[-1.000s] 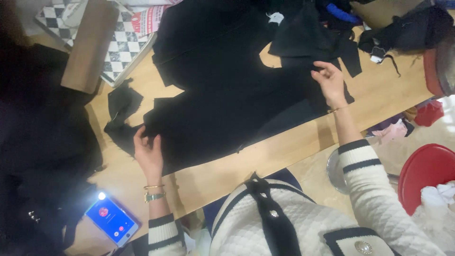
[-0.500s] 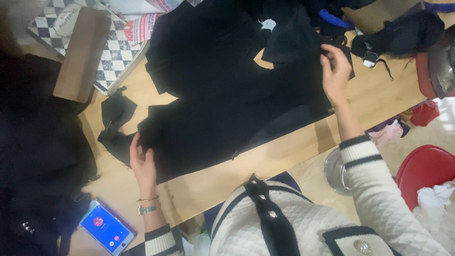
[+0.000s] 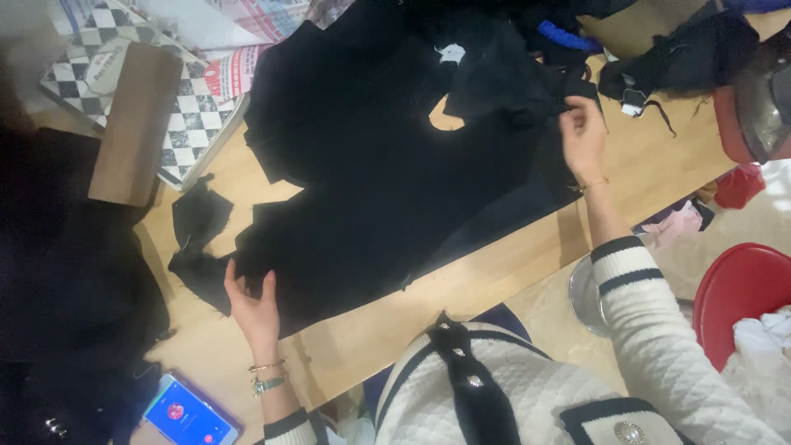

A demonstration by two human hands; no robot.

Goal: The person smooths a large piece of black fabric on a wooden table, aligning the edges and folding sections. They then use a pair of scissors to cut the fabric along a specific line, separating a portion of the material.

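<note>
A large piece of black fabric (image 3: 387, 181) lies spread over a wooden table (image 3: 511, 272). My left hand (image 3: 254, 303) rests flat on its near left edge, fingers apart, beside a small black scrap (image 3: 198, 227). My right hand (image 3: 583, 136) pinches the fabric's far right edge, next to a heap of more black cloth (image 3: 503, 74). I wear a white quilted jacket with black trim.
A phone with a lit blue screen (image 3: 189, 419) lies at the table's near left corner. A checkered board (image 3: 185, 115) with a brown block (image 3: 136, 124) on it sits at the far left. Red plastic stools (image 3: 737, 288) stand on the right.
My left hand has slid along the fabric's near left edge. My right hand has moved to the fabric's right edge and taken hold of it.
</note>
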